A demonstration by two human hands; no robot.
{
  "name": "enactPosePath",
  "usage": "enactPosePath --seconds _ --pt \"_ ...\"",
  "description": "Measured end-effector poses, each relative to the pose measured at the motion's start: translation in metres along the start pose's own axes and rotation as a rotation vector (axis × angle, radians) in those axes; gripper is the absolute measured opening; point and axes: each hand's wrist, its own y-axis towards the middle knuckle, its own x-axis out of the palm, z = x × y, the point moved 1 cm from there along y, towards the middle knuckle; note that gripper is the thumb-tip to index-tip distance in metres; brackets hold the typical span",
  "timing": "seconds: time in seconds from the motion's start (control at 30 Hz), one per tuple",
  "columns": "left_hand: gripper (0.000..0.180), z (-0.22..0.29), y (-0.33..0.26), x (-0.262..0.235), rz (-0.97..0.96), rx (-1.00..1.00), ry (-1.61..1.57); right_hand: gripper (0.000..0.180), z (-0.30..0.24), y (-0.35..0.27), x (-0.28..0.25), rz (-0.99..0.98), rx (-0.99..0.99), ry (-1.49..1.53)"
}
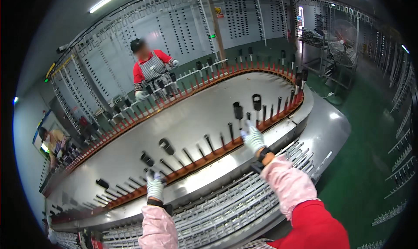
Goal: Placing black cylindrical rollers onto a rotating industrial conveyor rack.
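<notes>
My left hand (155, 189), in a striped glove, is at the near side of the chain line. Its fingers close around the lower end of a black-headed part (147, 159), just above the posts. Farther right, my right hand (254, 140), also gloved, has its fingers closed at the base of another black-headed part (238, 110). The fingertips partly hide both grips. A black part with a ring-shaped head (257, 102) stands on a post beside my right hand. Another ring-headed part (166, 146) leans to the right of my left hand.
A metal table (209, 105) is ringed by an orange-brown chain track (204, 161) with upright posts. Below my hands lie stacked silver racks (204, 210). A co-worker (153, 70) stands across the table; another person (56, 144) works far left. A fan (342, 42) stands back right.
</notes>
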Motion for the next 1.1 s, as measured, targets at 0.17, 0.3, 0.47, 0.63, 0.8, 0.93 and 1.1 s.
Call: enactPosePath --seconds 0.17,0.3,0.47,0.63,0.8,0.93,1.1 --pt "0.029 -0.024 0.071 -0.011 0.260 -0.017 -0.046 0.036 -0.036 0.052 0.034 -0.254 0.063 0.357" --pt "0.031 -0.007 0.104 -0.072 0.468 0.014 0.001 0.026 -0.077 0.062 -0.002 -0.211 -0.115 0.918" --pt "0.039 0.101 0.024 -0.083 0.632 0.142 -0.049 0.017 0.032 0.110 -0.106 0.389 0.261 0.740" --pt "0.032 0.109 -0.044 -0.036 0.550 0.165 0.012 0.025 0.227 0.152 -0.120 0.288 0.257 0.613" --pt "0.032 0.147 -0.148 0.018 0.382 0.131 0.095 0.036 0.243 0.213 -0.102 0.342 -0.244 0.022" --pt "0.034 0.155 -0.214 0.033 0.261 0.180 0.080 0.023 0.131 0.198 -0.115 0.295 0.051 0.598" --pt "0.039 0.114 -0.311 0.058 -0.093 -0.090 -0.063 0.026 0.046 0.062 -0.115 -0.186 -0.185 0.507"
